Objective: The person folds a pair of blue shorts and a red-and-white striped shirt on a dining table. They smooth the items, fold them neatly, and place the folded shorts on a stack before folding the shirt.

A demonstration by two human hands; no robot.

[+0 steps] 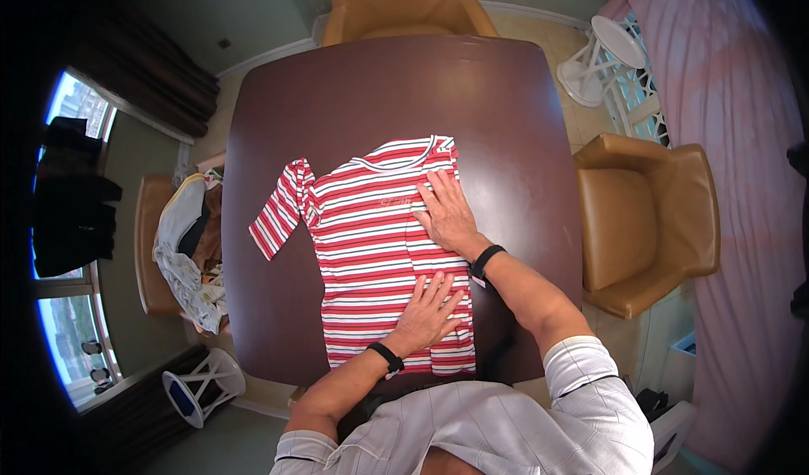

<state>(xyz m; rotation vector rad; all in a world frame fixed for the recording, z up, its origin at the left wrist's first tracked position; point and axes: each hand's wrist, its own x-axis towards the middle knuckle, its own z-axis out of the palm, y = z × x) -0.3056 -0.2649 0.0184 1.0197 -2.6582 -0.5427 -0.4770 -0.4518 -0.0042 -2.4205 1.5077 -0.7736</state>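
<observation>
A red and white striped shirt (366,254) with thin dark lines lies on the dark brown table (392,90), its collar pointing away from me. The sleeve on the left (278,213) sticks out and angles down, bunched at the shoulder. Along the right, the shirt's side is folded inward, and the other sleeve cannot be made out. My right hand (450,216) rests flat on the upper right of the shirt, fingers spread. Lower down, my left hand (426,317) presses on the folded part near the hem, its fingers also apart. Both wrists wear black bands.
A tan chair (155,247) at the left holds a pile of clothes (183,254). Other tan armchairs stand at the right (622,222) and the far side (401,1). White stools are at the lower left (205,386) and upper right (597,61). A pink curtain (727,159) hangs at the right.
</observation>
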